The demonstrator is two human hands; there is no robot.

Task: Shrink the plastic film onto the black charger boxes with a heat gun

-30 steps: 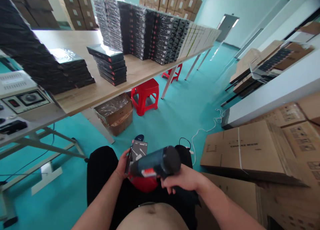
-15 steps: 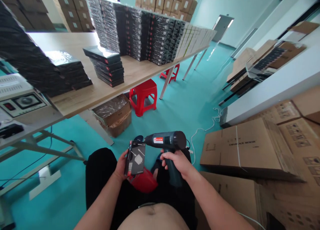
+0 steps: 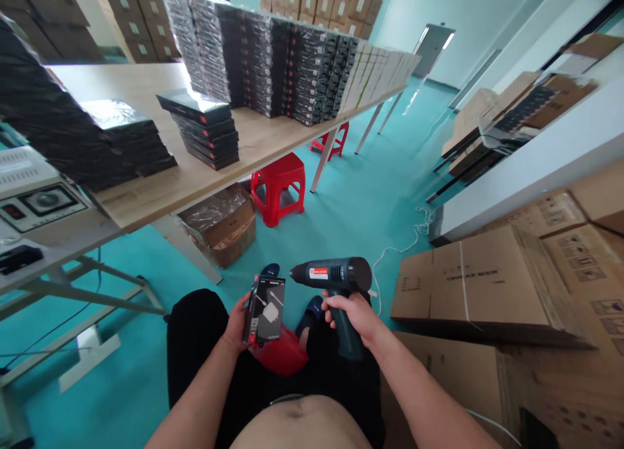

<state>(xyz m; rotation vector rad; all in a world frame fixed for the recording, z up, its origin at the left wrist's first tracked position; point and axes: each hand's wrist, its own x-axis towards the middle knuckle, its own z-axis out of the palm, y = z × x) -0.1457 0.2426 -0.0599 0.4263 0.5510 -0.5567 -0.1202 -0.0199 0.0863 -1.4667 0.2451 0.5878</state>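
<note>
My left hand grips a small black charger box by its left side; a white plug and cable are pictured on its front. Around the handle of a dark heat gun my right hand is closed. The gun's nozzle points left, a little apart from the box's upper right corner. Below the box, a red stool seat shows between my legs.
A wooden table on the left bears stacks of black wrapped boxes. A red stool and an open carton stand by it. Large cartons fill the right. A white cord runs over the floor.
The heat gun has moved slightly right, so its nozzle is farther from the charger box. My left hand and the box have stayed almost in place.
</note>
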